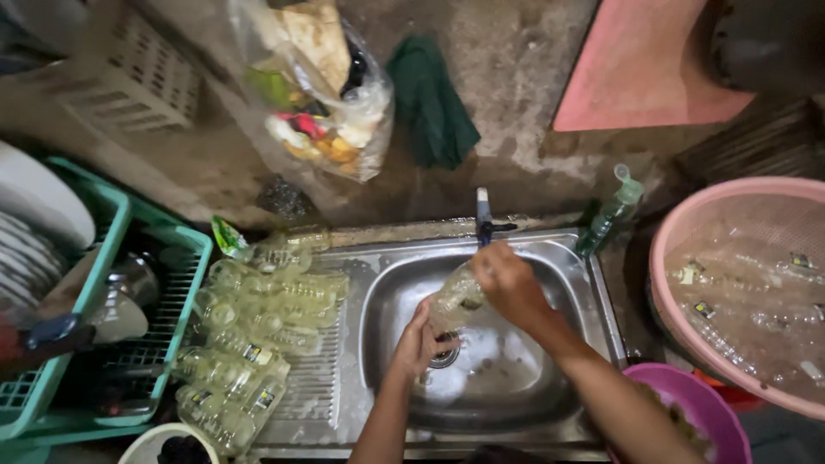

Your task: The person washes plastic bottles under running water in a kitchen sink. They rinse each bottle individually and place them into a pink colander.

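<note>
Seen from above, a person's two bare hands work over a stainless steel sink [563,258] set against a rough, stained wall. The right hand [509,283] wraps its grip around the upper part of a clear plastic bottle [454,301], fingers pressed closed on it, holding it tilted above the basin just below the tap [483,219]. The left hand [417,342] curls its grip around the bottle's lower end, near the drain [445,354]. On the sink's draining board to the left lies a heap of similar clear bottles [258,335], some lying on their sides and overlapping. Further left, a green dish rack [185,283] holds white plates [30,232] and metal ware. To the right, a large pink basket [687,232] holds more clear bottles, and a purple bowl [718,412] sits just below it. A green-tinted dispenser bottle [612,215] stands at the sink's back right corner. A bag of scraps [322,94] and a dark green cloth [430,103] hang on the wall.
</note>
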